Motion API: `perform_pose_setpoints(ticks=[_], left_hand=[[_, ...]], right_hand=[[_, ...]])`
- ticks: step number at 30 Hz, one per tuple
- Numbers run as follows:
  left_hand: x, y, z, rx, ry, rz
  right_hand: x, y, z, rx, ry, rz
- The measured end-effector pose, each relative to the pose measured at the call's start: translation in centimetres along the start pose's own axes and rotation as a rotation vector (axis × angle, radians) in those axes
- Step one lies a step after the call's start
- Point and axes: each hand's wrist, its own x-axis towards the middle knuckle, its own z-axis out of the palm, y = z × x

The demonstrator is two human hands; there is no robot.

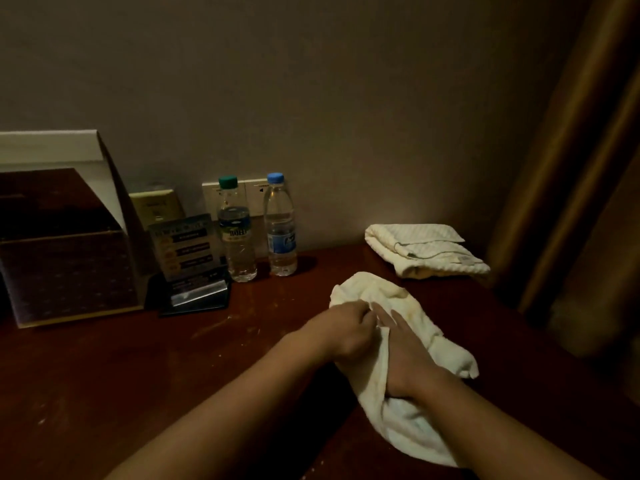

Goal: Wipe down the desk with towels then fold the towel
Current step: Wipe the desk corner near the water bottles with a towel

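A crumpled white towel [408, 303] lies on the dark wooden desk [173, 368] at centre right. My left hand [346, 330] pinches a fold of it near its middle, fingers closed on the cloth. My right hand [405, 348] lies flat on the towel just to the right, fingers stretched out and pressing the cloth down. Part of the towel runs under my right wrist toward the desk's near edge. A second white towel [426, 251], loosely folded, rests at the back right corner by the wall.
Two water bottles, green-capped [237, 237] and blue-capped [281, 230], stand at the wall. Left of them are a standing info card [188, 251] and a brown box [65, 244]. A curtain [571, 168] hangs at the right. Faint streaks mark the desk surface.
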Motion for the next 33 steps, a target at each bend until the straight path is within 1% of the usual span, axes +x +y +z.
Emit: perform_pose_setpoints(ticks=[2,3,8,10,14,17,19,24,27,31,33], left_hand=[[0.8,-0.6,0.1,0.034,-0.049,-0.031],[1.1,-1.0,-0.2,0.048,-0.042,-0.039],[2.2,-3.9,-1.6,0.057,0.041,-0.059],[1.9,-5.0,-2.0,0.137,0.063,-0.049],[1.4,-7.2,-3.3,0.286,0.07,-0.018],[1.5,-8.2,-4.2,0.362,0.083,-0.014],[1.5,-8.4,-4.5,0.398,0.074,-0.009],[1.4,-8.5,-4.9,0.334,0.015,-0.004],[0.9,-8.8,-5.2,0.296,0.042,-0.022],[-1.0,-8.6,-4.9,0.142,0.076,-0.051],[-2.2,-8.3,-4.7,0.121,0.077,-0.056]], right_hand=[[-0.1,0.0,0.8,-0.011,-0.078,-0.021],[0.4,-0.1,1.0,-0.005,-0.093,-0.024],[5.0,-0.3,-0.2,0.02,-0.287,0.006],[7.3,-0.4,-0.5,0.0,-0.307,0.004],[13.1,1.1,2.5,-0.072,-0.367,0.071],[16.6,1.4,4.1,-0.051,-0.357,0.117],[18.0,1.4,4.0,-0.044,-0.378,0.139],[20.2,0.9,3.0,-0.027,-0.409,0.184],[20.4,0.9,2.7,-0.02,-0.419,0.198],[19.7,0.3,2.3,-0.022,-0.433,0.217],[18.6,0.1,2.1,0.01,-0.424,0.227]])
